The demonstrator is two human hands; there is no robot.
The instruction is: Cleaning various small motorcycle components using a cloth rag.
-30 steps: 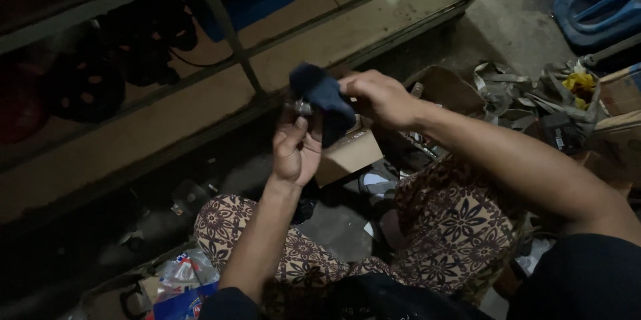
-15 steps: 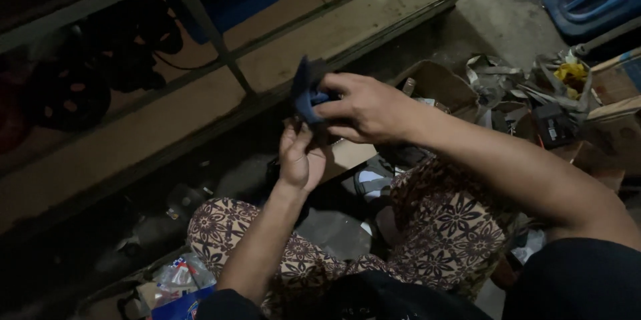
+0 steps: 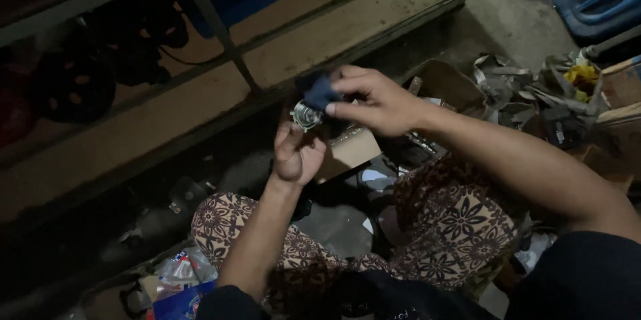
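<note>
Dim shelving behind; left hand [image 3: 297, 154] grips small metal part [image 3: 306, 115], right hand [image 3: 377, 101] presses blue cloth [image 3: 319, 91] onto it

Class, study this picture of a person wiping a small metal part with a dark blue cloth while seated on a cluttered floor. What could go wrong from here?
1. The small metal part sits only at the fingertips of the left hand; it might slip and vanish among the scrap on the dim floor.
2. The dark blue cloth in the right hand hides part of the piece, so a sharp edge could nick a finger.
</note>
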